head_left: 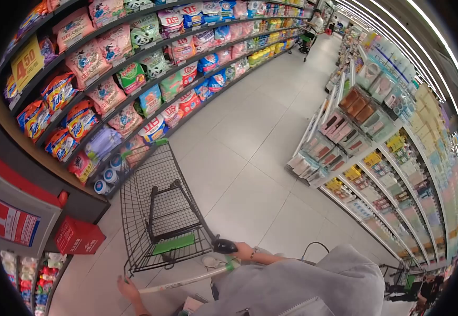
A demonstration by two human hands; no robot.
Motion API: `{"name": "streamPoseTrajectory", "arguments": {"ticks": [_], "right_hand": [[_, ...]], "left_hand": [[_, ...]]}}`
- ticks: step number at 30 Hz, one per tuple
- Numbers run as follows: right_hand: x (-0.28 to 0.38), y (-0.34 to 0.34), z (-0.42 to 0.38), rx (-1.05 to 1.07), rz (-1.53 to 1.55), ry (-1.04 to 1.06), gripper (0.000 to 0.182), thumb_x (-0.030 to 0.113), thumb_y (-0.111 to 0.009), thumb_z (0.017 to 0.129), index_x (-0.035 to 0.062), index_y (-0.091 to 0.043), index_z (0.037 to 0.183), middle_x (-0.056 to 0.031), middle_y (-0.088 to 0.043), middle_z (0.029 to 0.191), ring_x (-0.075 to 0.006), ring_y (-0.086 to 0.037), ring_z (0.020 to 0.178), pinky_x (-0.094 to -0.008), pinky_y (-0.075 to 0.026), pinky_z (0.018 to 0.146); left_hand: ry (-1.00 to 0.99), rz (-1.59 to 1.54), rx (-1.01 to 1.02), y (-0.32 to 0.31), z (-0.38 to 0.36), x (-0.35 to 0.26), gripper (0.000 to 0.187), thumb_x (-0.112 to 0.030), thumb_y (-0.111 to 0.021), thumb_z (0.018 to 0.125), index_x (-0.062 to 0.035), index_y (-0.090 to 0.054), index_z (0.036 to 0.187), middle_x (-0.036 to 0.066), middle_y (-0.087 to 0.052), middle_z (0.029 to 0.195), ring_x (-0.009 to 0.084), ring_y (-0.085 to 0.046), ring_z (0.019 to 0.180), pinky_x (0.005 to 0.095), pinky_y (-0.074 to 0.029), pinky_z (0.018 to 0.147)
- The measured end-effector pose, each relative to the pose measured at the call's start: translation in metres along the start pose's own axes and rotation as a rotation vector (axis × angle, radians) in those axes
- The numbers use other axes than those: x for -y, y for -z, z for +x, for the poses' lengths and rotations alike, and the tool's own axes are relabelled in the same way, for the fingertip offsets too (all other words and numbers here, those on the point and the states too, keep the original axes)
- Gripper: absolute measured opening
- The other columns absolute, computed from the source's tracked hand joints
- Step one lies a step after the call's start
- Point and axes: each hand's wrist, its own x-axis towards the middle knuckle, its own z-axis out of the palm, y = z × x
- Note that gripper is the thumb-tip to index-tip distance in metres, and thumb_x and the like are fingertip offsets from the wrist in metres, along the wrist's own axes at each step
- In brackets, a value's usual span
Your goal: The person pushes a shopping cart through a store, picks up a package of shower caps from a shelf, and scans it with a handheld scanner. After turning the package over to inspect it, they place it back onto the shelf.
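A black wire shopping cart point(152, 213) with green trim stands in front of me, its basket showing only bare mesh and a folded child-seat frame. Its pale handlebar point(187, 280) runs across below the basket. At the left end of that bar, my left hand point(127, 289) is closed around it, fingers partly visible. My right hand point(244, 252), wearing a dark bracelet, is closed on a rounded black piece point(225, 246) at the cart's right rear corner. Grey clothing point(303, 282) covers my body beneath.
Shelves of bagged detergent point(108, 55) line the left side, close to the cart. A red box point(79, 235) sticks out near a grey bin-like stand point(21, 210). Racks of packaged goods point(353, 137) stand right of the tiled aisle point(255, 131). Far ahead is a person point(316, 23) with a cart.
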Motion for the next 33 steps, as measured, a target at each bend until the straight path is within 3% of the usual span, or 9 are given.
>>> {"name": "streamPoseTrajectory", "arguments": {"ticks": [4,6,8,10,12,15,18,27,33], "right_hand": [[-0.006,0.003,0.012,-0.082,-0.082,-0.053,0.033,0.025,-0.068,0.074,0.0041,-0.061,0.099,-0.0210,-0.065,0.090,-0.0380,-0.061,0.086,-0.0427,-0.049,0.078],[-0.007,0.007,0.017,-0.162,-0.074,-0.064,0.035,0.029,-0.068,0.074,0.0030,-0.061,0.096,-0.0208,-0.065,0.087,-0.0378,-0.062,0.084,-0.0433,-0.049,0.076],[-0.017,0.006,0.027,-0.192,-0.072,-0.078,0.036,0.031,-0.069,0.075,0.0021,-0.061,0.094,-0.0212,-0.065,0.086,-0.0379,-0.063,0.083,-0.0436,-0.050,0.076],[-0.022,0.005,0.031,-0.243,-0.129,-0.084,0.041,0.037,-0.069,0.075,0.0007,-0.060,0.093,-0.0224,-0.065,0.084,-0.0383,-0.063,0.082,-0.0440,-0.050,0.075],[-0.026,-0.001,0.034,-0.251,-0.116,-0.073,0.043,0.038,-0.069,0.075,-0.0001,-0.060,0.093,-0.0227,-0.065,0.084,-0.0385,-0.063,0.082,-0.0440,-0.050,0.075],[-0.024,-0.007,0.032,-0.256,-0.106,-0.078,0.046,0.040,-0.069,0.075,-0.0007,-0.060,0.093,-0.0226,-0.065,0.085,-0.0386,-0.063,0.082,-0.0440,-0.050,0.076],[-0.018,-0.007,0.027,-0.255,-0.080,-0.087,0.046,0.041,-0.069,0.075,-0.0002,-0.060,0.093,-0.0221,-0.066,0.085,-0.0385,-0.063,0.083,-0.0438,-0.050,0.076],[-0.018,0.001,0.022,-0.305,-0.063,-0.141,0.045,0.041,-0.071,0.074,0.0018,-0.063,0.094,-0.0200,-0.067,0.087,-0.0368,-0.064,0.083,-0.0424,-0.050,0.076],[-0.028,0.004,0.010,-0.307,-0.057,-0.161,0.043,0.040,-0.071,0.073,0.0028,-0.064,0.093,-0.0193,-0.067,0.086,-0.0357,-0.064,0.082,-0.0416,-0.051,0.075]], "left_hand": [[-0.092,-0.138,-0.308,-0.015,0.039,-0.039,0.037,-0.014,-0.053,0.089,0.0026,-0.046,0.121,0.021,-0.048,0.125,0.0370,-0.047,0.114,0.0444,-0.038,0.095],[-0.189,-0.306,-0.281,-0.017,0.034,-0.086,0.041,-0.010,-0.057,0.085,0.0022,-0.046,0.122,0.021,-0.048,0.124,0.0368,-0.046,0.114,0.0435,-0.036,0.098],[-0.283,-0.352,-0.192,-0.027,0.011,-0.127,0.041,-0.009,-0.058,0.083,0.0021,-0.047,0.122,0.021,-0.050,0.121,0.0362,-0.046,0.114,0.0433,-0.036,0.098],[-0.260,-0.487,0.189,-0.035,-0.017,-0.156,0.041,-0.009,-0.059,0.082,0.0022,-0.049,0.120,0.020,-0.052,0.118,0.0365,-0.046,0.114,0.0444,-0.036,0.098],[-0.424,-0.447,0.225,-0.026,-0.049,-0.186,0.040,-0.012,-0.059,0.083,0.0021,-0.050,0.119,0.020,-0.054,0.116,0.0366,-0.046,0.114,0.0447,-0.036,0.097],[-0.585,-0.257,0.154,-0.063,-0.073,-0.185,0.041,-0.019,-0.058,0.084,0.0022,-0.050,0.118,0.020,-0.054,0.116,0.0359,-0.047,0.114,0.0460,-0.036,0.098],[-0.411,-0.303,0.325,-0.081,-0.085,-0.185,0.040,-0.022,-0.057,0.086,0.0016,-0.050,0.117,0.019,-0.053,0.118,0.0349,-0.046,0.115,0.0464,-0.034,0.100],[-0.574,-0.189,0.171,-0.086,-0.079,-0.183,0.040,-0.022,-0.056,0.086,0.0011,-0.049,0.119,0.019,-0.051,0.120,0.0354,-0.041,0.121,0.0488,-0.026,0.106],[-0.629,-0.183,0.262,-0.095,-0.095,-0.201,0.043,-0.023,-0.057,0.085,0.0007,-0.049,0.120,0.019,-0.046,0.126,0.0346,-0.036,0.126,0.0484,-0.024,0.108]]}}
